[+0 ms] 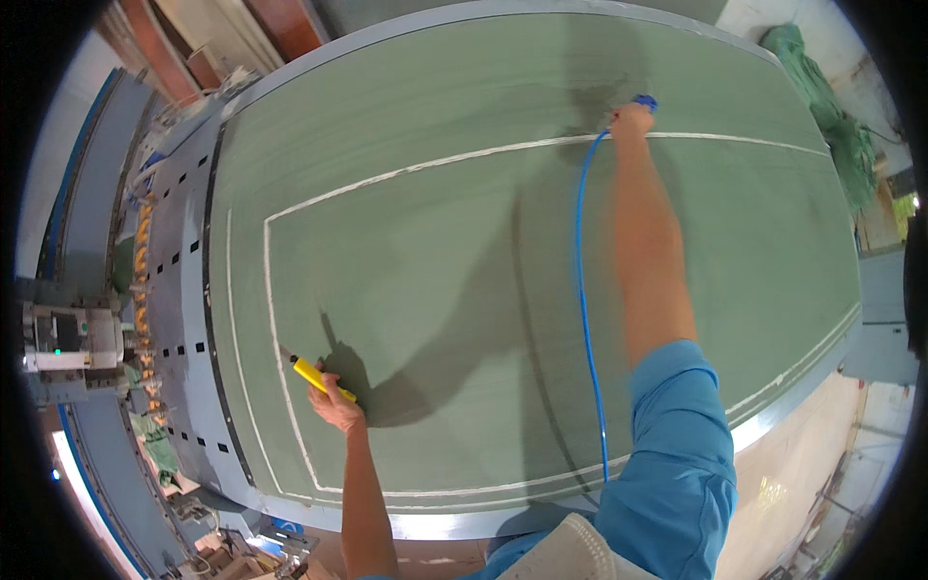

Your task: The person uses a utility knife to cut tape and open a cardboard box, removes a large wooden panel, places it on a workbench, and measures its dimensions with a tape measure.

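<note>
My left hand (337, 408) is closed around a yellow utility knife (307, 371), low over the left part of a large green table surface (435, 290). The knife's dark tip points up and left, beside a whitish line (271, 290) on the green surface. Far across the table, my right arm is stretched out and my right hand (633, 121) grips a blue air gun (646, 101). Its far end is partly hidden by my fingers. From that hand a thin blue hose (582, 271) runs back toward the table's near edge.
White lines form a large rectangle on the green surface. Along the left side stands a grey machine bed (184, 319) with black square slots and a machine head (72, 338). Green cloth (822, 106) hangs at the far right corner. Boards (237, 39) lean at the back left.
</note>
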`<state>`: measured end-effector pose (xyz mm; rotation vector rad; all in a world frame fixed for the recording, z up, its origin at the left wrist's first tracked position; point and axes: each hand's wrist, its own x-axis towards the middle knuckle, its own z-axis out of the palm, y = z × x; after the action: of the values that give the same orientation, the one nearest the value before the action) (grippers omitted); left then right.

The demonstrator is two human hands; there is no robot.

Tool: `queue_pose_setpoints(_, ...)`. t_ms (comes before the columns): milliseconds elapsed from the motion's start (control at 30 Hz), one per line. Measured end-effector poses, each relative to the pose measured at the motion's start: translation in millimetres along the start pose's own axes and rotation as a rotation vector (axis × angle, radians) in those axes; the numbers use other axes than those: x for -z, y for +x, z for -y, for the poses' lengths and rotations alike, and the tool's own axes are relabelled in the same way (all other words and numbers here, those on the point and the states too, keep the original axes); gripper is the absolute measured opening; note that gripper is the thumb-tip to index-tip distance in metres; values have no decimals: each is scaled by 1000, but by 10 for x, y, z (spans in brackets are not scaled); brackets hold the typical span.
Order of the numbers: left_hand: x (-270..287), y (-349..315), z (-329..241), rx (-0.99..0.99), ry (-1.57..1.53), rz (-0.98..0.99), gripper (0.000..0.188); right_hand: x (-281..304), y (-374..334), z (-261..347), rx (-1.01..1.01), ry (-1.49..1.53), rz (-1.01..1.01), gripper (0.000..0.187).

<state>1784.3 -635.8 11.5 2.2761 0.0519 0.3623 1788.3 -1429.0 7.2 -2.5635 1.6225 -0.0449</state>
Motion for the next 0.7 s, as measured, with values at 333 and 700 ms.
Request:
queue_pose_setpoints(333, -75, -1, 148, -13, -64, -3, 47, 906, -152, -1023, -323, 561, -413, 42)
queue_pose_setpoints(700, -78, 60, 289, 80, 45, 28, 55, 1951, -1105, -3521, -665, 359, -519, 41)
